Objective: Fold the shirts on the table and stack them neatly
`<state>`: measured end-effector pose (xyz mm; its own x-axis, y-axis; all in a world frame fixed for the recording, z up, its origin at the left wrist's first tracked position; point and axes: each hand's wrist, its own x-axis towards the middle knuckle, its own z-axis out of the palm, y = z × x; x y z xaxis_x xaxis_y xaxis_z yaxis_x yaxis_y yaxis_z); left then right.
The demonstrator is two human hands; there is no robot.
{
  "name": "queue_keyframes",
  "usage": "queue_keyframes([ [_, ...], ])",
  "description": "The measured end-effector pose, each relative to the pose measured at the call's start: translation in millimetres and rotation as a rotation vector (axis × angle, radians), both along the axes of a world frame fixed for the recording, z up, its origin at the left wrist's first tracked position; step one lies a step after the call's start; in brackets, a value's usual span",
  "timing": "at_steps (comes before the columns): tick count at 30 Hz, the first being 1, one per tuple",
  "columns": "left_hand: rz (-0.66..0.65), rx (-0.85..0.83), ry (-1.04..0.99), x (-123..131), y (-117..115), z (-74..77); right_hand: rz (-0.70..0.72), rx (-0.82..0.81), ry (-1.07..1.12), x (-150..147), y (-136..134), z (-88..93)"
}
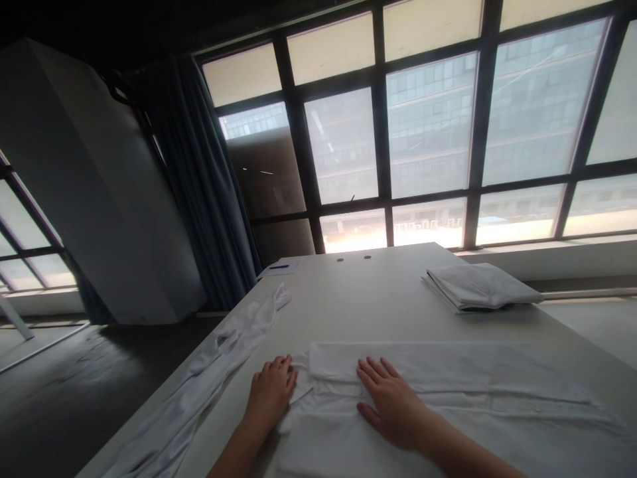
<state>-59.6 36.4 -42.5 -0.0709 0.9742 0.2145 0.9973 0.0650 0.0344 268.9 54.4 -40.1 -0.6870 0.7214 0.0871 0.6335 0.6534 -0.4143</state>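
A white shirt (pixel 448 378) lies spread flat on the white table (pixel 368 292) right in front of me, with a folded band across its upper part. My right hand (pixel 388 401) rests flat on the shirt, fingers stretched out and pressed on the cloth. My left hand (pixel 271 392) lies at the shirt's left edge near the collar, its fingers curled onto the fabric. Neither hand lifts anything.
A folded stack of white cloth (pixel 478 287) sits at the table's far right. A long crumpled white garment (pixel 209 372) runs along the left edge. A paper with a blue pen (pixel 279 267) lies at the far left corner. Large windows and a dark curtain stand behind.
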Motion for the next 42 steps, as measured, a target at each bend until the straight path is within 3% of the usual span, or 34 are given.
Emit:
queue_keyframes([
  [4, 0.108, -0.013, 0.216, 6, -9, 2.9, -0.007, 0.001, -0.008, -1, 0, -0.2],
  [7, 0.128, 0.104, 0.238, 11, -8, 10.2, -0.013, 0.004, -0.001, -1, 0, -1.3],
  [9, 0.019, 0.197, 0.183, 20, -7, 16.5, -0.009, 0.012, 0.015, -2, 0, -2.8],
  [11, -0.211, 0.187, 0.081, 35, -8, 20.7, -0.008, 0.021, 0.028, -2, 0, -4.8],
  [14, -0.572, -0.016, -0.054, 60, -15, 18.3, -0.011, 0.027, 0.036, -2, 2, -8.0],
  [16, -0.635, -0.146, -0.096, 70, -18, 12.3, -0.006, 0.029, 0.037, -2, 3, -9.6],
  [21, -0.445, -0.268, -0.129, 62, -11, 2.1, -0.028, 0.041, 0.026, -4, -1, -8.3],
  [28, -0.193, -0.254, -0.124, 38, -4, 5.6, -0.210, 0.044, -0.061, -14, -10, -1.3],
  [38, 0.107, -0.036, 0.066, 27, -5, -0.4, -0.030, -0.060, -0.066, 12, -5, 5.4],
  [42, 0.141, -0.005, 0.055, 28, -5, 3.1, -0.034, -0.068, -0.068, 10, -5, 4.1],
])
